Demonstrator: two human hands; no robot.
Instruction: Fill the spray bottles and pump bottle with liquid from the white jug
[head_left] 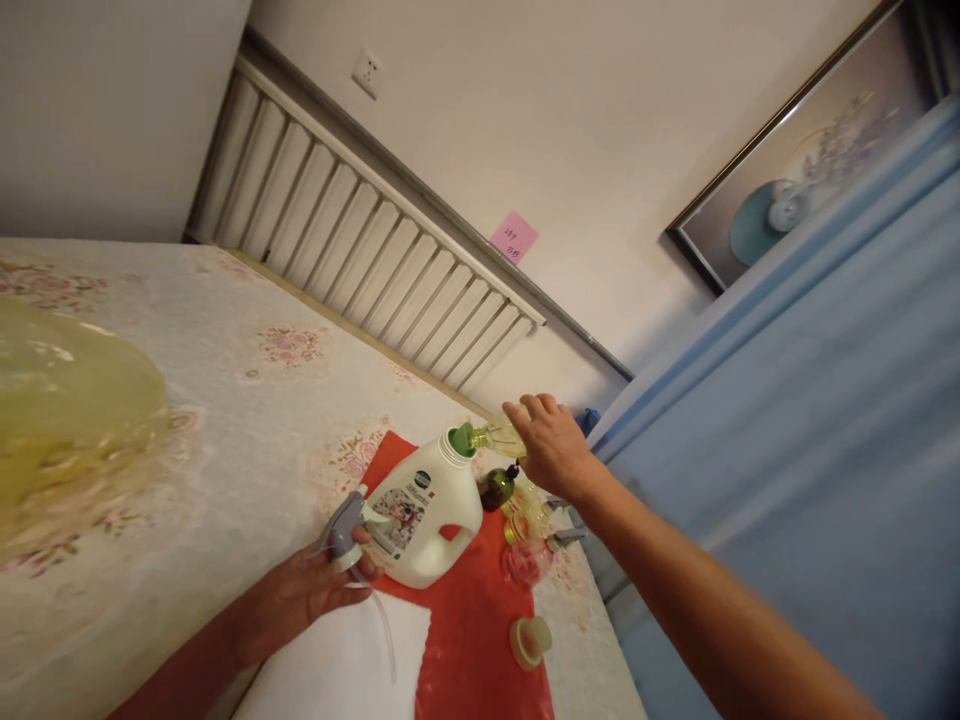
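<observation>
My left hand point(330, 580) is closed around a grey spray nozzle point(346, 535), whose thin clear tube hangs down. In my right hand point(553, 445) is a clear bottle point(504, 436) of yellowish liquid, tilted on its side. Its neck meets the green spout point(461, 440) of a white detergent jug point(431, 520) with a printed label. The jug stands on a red cloth point(469, 610) between my hands. Whether liquid is flowing cannot be made out.
Right of the jug are a dark green bottle point(497, 488), a pink spray bottle point(527, 563) and yellow containers point(525, 510). A pale cap point(530, 642) lies nearer. White cloth point(345, 660) covers the front; a large yellowish bag point(67, 420) sits left. A radiator point(360, 240) stands behind.
</observation>
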